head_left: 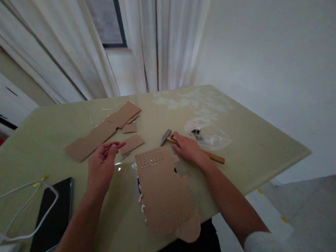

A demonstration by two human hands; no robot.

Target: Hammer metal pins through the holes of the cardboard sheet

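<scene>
Pinching a nail [114,146] in my left hand [102,167], I'm closing my right hand [188,147] over the hammer [186,144] at the pierced cardboard's [163,191] one o'clock, so next comes setting the nail upright on it.

Your left hand [101,165] is raised just above the table [261,142], pinching a thin nail [112,146] between thumb and fingertips, while your right hand [188,147] rests on the wooden handle of a hammer [213,156]. Between them lies a torn cardboard sheet [165,195] with rows of small holes. To your left a dark phone [55,218] sits under a white cable [21,213].
</scene>
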